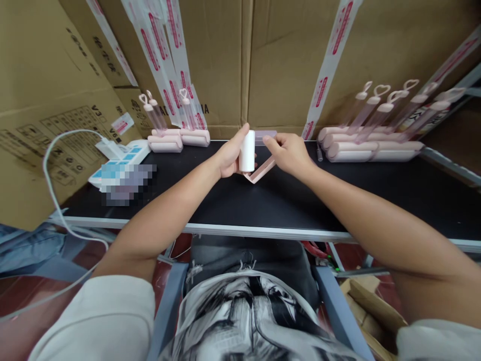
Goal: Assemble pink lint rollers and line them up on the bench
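Over the middle of the black table, my left hand is closed round a smooth white roll, which stands nearly upright with the thumb along its upper side. My right hand pinches a pale pink bent strip, shaped like a channel. From those fingers the strip runs down to the foot of the roll; I cannot tell whether the two are joined. A translucent lilac piece shows behind the right fingertips, and its lower part is hidden.
Pink rollers with clear tubes and heart-shaped loops stand in a group at the right; several more are at the left. A power strip with a white cable lies on the left. Cardboard walls the back. The table's metal edge runs in front.
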Action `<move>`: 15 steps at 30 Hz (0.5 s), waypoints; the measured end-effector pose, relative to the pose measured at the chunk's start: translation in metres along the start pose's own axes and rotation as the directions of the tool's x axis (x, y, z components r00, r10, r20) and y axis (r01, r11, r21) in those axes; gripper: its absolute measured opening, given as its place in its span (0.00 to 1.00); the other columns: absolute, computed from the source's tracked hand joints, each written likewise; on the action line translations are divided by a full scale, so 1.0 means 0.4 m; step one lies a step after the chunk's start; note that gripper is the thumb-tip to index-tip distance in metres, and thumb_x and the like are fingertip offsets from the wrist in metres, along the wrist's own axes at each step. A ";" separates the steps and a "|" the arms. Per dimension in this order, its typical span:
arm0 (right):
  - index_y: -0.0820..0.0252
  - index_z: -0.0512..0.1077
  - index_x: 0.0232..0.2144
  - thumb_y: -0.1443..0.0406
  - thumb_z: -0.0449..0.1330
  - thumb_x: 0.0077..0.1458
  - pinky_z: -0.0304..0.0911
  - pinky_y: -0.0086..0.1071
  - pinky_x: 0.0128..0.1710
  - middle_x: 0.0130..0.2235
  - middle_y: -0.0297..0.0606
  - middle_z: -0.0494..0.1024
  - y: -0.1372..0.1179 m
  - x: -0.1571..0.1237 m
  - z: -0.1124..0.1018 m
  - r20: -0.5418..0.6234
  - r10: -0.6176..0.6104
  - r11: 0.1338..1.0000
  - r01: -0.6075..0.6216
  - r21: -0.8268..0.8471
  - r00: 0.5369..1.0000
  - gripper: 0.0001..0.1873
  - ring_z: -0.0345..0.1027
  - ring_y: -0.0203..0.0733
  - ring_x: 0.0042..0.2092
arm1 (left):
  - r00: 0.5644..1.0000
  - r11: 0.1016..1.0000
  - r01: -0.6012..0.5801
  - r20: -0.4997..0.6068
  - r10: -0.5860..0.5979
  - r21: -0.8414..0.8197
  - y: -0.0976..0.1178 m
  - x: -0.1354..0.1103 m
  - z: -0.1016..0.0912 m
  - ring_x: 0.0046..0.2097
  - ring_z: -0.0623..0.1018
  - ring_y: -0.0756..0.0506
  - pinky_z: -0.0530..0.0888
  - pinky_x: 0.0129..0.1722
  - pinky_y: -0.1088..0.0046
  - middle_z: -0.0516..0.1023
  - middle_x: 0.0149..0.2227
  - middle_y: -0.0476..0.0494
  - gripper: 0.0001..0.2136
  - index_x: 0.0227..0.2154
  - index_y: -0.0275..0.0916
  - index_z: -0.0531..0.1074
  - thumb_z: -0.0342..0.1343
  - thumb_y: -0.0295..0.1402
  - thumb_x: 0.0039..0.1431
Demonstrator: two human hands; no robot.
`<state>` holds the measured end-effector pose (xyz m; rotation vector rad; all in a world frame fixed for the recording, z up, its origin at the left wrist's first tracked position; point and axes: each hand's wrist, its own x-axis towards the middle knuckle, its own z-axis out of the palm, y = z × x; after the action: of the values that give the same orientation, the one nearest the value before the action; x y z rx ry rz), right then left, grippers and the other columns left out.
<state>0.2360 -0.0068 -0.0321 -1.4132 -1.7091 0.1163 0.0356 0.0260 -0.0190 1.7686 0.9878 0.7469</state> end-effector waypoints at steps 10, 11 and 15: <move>0.52 0.65 0.23 0.22 0.46 0.60 0.58 0.37 0.26 0.21 0.36 0.64 0.028 0.014 0.022 0.162 0.172 0.946 -0.209 0.249 0.972 0.44 0.62 0.44 0.25 | 0.991 0.976 0.129 0.067 -0.119 -0.176 -0.006 0.001 0.016 0.54 0.85 0.28 0.82 0.48 0.45 0.85 0.43 0.35 0.51 0.55 0.46 0.74 0.41 0.85 0.50; 0.52 0.66 0.24 0.20 0.45 0.58 0.58 0.37 0.25 0.20 0.36 0.65 0.028 0.014 0.024 0.179 0.193 0.930 -0.238 0.280 0.965 0.45 0.62 0.44 0.24 | 0.989 0.969 0.143 0.073 -0.131 -0.201 -0.004 -0.002 0.020 0.54 0.85 0.27 0.82 0.48 0.44 0.85 0.44 0.34 0.50 0.54 0.46 0.74 0.42 0.85 0.50; 0.50 0.69 0.29 0.18 0.46 0.54 0.56 0.37 0.20 0.20 0.35 0.64 0.026 0.013 0.027 0.248 0.229 0.880 -0.309 0.360 0.941 0.46 0.57 0.42 0.21 | 0.978 0.941 0.189 0.138 -0.155 -0.282 0.002 -0.011 0.032 0.55 0.86 0.27 0.82 0.49 0.44 0.86 0.44 0.34 0.43 0.48 0.45 0.76 0.48 0.81 0.54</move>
<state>0.2368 0.0060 -0.0415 -1.3538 -1.5208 0.7423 0.0442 0.0166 -0.0233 1.4313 0.8908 0.6374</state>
